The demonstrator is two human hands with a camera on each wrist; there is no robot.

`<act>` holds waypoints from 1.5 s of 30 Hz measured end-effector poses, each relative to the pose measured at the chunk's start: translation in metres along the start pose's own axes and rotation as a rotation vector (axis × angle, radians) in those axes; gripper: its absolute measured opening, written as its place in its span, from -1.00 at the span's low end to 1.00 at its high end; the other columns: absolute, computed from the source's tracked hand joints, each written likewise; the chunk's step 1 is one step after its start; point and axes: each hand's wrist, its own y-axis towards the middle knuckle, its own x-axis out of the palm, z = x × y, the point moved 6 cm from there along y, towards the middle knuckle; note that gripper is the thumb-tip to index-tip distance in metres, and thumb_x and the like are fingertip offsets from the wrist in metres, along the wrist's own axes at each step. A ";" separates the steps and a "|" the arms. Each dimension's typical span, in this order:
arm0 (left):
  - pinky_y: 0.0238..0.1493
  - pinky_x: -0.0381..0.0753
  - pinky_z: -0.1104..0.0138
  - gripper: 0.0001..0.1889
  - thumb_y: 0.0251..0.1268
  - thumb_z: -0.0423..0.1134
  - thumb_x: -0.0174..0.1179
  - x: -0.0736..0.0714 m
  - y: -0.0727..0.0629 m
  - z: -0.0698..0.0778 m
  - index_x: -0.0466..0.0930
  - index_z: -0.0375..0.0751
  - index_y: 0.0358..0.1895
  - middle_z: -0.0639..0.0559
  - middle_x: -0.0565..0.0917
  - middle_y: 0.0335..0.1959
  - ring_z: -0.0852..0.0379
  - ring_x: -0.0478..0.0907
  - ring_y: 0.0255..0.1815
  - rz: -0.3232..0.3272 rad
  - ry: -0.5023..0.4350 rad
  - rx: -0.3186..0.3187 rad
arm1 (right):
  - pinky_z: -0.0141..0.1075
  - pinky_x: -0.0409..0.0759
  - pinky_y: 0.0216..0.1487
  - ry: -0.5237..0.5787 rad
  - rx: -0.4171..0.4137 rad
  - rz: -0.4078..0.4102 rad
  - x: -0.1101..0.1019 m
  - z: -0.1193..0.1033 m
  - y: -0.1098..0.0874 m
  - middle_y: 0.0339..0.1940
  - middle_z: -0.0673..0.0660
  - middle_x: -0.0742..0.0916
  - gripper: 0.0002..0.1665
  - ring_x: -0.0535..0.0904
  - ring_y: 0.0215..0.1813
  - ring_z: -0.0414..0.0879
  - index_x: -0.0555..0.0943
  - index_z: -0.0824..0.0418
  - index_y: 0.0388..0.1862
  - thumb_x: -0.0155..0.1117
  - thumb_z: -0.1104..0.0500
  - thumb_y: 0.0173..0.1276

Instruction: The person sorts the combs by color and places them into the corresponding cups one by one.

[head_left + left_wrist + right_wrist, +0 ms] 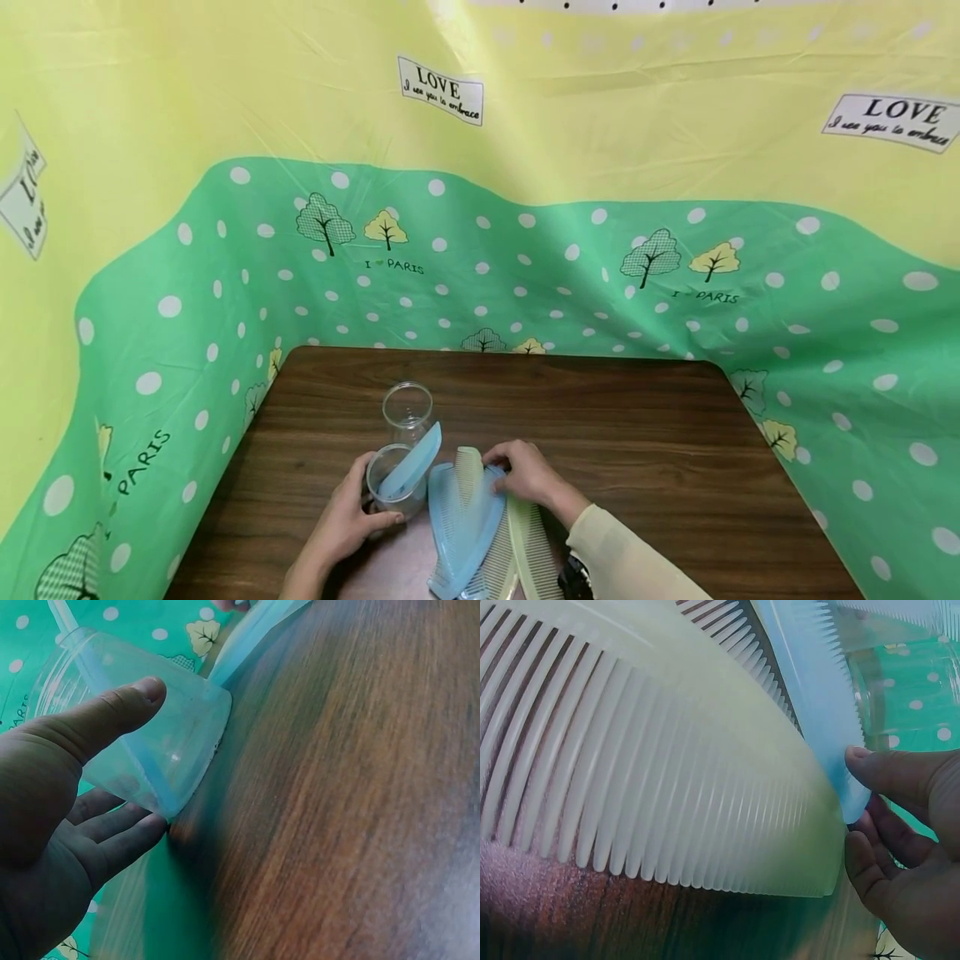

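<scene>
My left hand (347, 512) holds a clear jar (409, 503) at the front left of the table, thumb on one side and fingers on the other. A light-blue comb (414, 463) leans inside it, its upper end sticking out past the rim. To the right lies an overlapping pile of blue and pale yellow-green combs. At the pile's far end my right hand (529, 472) pinches the tip of a blue comb (810, 682) between thumb and fingers. Beside that comb in the right wrist view, a pale green comb (667, 750) shows its long teeth.
A second clear jar (407, 406) stands just behind the held one. The dark wood-grain table (637, 417) reaches back to a green and yellow printed curtain (525, 275), which also hangs along both sides. A black object (574, 577) shows beside the right sleeve.
</scene>
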 end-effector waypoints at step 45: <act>0.23 0.62 0.18 0.03 -0.15 -0.24 0.69 0.002 -0.001 -0.001 0.28 -0.05 0.47 -0.14 0.54 0.30 -0.12 0.49 0.33 -0.026 -0.068 -0.007 | -0.34 0.68 -0.13 0.107 -0.111 0.002 -0.033 -0.015 -0.022 -0.01 0.14 0.78 -0.67 0.69 -0.09 -0.09 0.75 0.20 0.05 0.50 0.26 0.30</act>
